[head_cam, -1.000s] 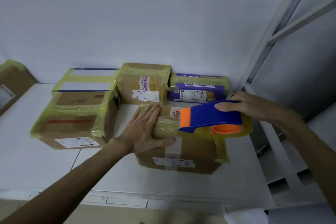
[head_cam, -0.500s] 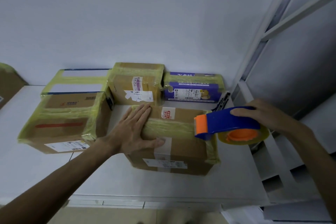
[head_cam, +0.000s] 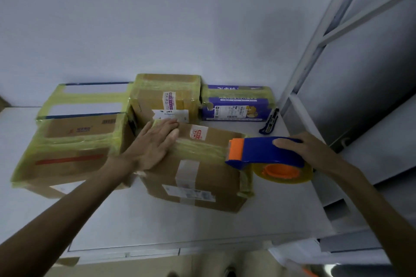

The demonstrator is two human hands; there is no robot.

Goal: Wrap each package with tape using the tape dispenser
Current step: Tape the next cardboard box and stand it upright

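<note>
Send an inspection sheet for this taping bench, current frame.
Surface: white table, carrying all boxes.
Job's things: front box with a yellow tape band across its top; dispenser at its right edge. Taped: big box, flat box, tall box, purple box.
Clutter: cutter on the table beside the purple box.
Hands: left hand flat on the front box; right hand grips the dispenser.
Cables: nothing seen.
Surroundings: white wall; metal rack at right.

Wall: plain white, dim from where I watch.
Table: white top.
Frame: grey metal, at my right.
</note>
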